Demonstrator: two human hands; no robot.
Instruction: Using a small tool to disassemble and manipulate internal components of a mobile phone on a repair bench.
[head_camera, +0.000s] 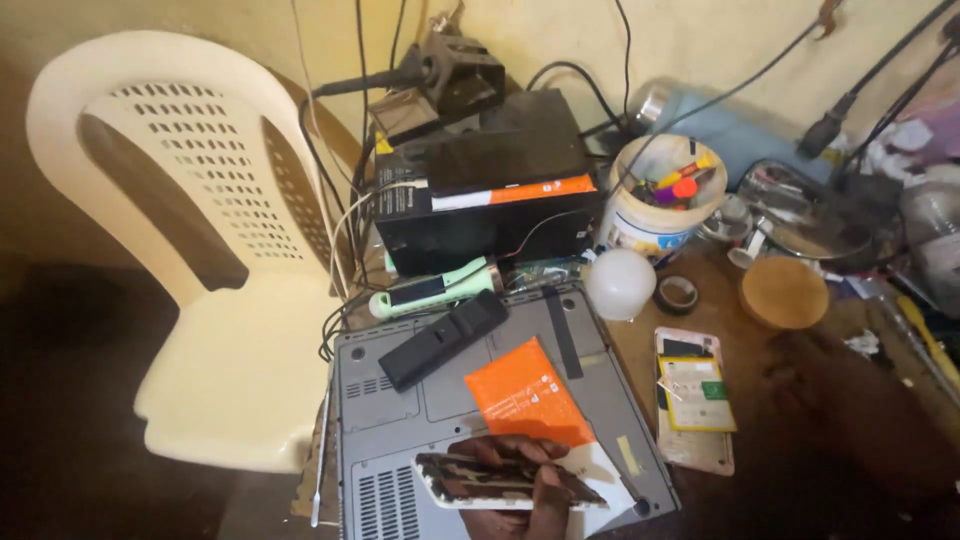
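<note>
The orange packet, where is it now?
In the head view, the orange packet lies on the upturned grey laptop, right of the black battery and just above the left hand.

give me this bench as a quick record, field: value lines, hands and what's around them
left hand: grips a phone with a cracked screen, flat over the laptop
right hand: dim and blurred, resting on the table, nothing visibly held
laptop: grey, upside down, vents showing
on laptop: orange packet, black bar
beside laptop: opened phone, back off
behind: white bulb, tub of pens, black box
left of table: cream plastic chair
</note>
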